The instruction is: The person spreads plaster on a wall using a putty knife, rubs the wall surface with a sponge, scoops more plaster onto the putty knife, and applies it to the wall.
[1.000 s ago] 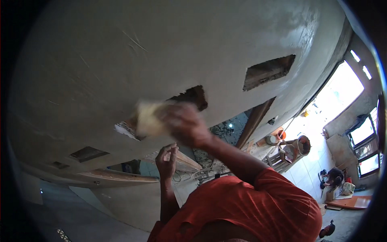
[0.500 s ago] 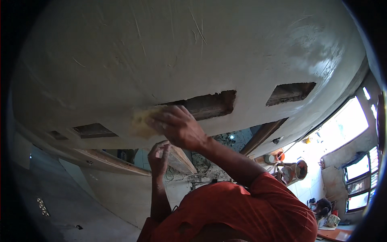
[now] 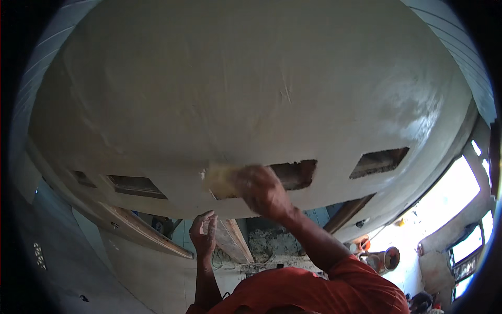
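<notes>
My right hand [image 3: 265,189], blurred by motion, is closed on a yellowish sponge [image 3: 222,180]. The sponge is against the grey plastered wall [image 3: 235,99] and covers the left part of a rectangular opening [image 3: 299,175] cut into it. White residue shows on the wall by the sponge's left edge. Lower and to the left, my left hand [image 3: 203,231] is raised near the wall's lower edge, fingers loosely bent and apart, palm dusted pale. Nothing is visible in it. Whether its fingertips touch the wall cannot be told.
More rectangular recesses, a left one [image 3: 137,187] and a right one [image 3: 379,162], line the wall. Below are door openings with a wooden frame [image 3: 149,230]. Buckets [image 3: 391,257] stand at lower right near a bright doorway [image 3: 444,193]. Rubble [image 3: 277,242] lies beyond the wall.
My right hand has moved the sponge rightward, onto the left part of the middle opening. The view has tilted, so the wall's openings sit lower in the picture. My left hand stays near the lower edge.
</notes>
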A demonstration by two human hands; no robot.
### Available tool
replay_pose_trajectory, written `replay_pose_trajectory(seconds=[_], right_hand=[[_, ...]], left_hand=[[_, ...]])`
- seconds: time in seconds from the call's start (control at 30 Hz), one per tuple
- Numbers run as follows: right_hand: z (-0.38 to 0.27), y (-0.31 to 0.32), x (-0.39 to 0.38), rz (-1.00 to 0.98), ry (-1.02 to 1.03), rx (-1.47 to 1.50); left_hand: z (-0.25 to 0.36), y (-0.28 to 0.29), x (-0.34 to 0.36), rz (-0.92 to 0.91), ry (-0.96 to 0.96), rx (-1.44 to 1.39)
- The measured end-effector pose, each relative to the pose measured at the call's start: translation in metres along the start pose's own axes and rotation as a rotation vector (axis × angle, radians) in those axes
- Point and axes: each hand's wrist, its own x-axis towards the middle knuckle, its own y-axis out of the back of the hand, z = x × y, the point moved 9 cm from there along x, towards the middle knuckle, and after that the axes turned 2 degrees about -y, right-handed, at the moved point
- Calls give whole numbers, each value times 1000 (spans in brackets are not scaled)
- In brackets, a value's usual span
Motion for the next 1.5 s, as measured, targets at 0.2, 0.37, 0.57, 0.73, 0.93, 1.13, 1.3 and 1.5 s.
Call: replay_pose_trajectory(seconds=[0.2,0.37,0.57,0.73,0.93,1.13,1.3,1.5], right_hand=[[225,116,-38,1001,-816,555],[317,98,-10,862,-1097,846],[24,46,11,323,6,875],[132,90,-25,664,-228,667],[321,51,-138,857,-1314,568],[86,8,-89,403,-356,1083],[236,43,-150,811,-904,600],[318,-46,-202,716,-1329,887]], left_hand=[[13,48,0,177,-44,-42],[-3,79,-26,205,-4,-103],[9,54,-2,204,-31,-176],[3,64,-15,135,6,-111],[0,92,-11,239,34,22],[31,46,35,125,-93,-25],[54,14,40,-129,-194,-6],[42,41,40,31,-127,-15]])
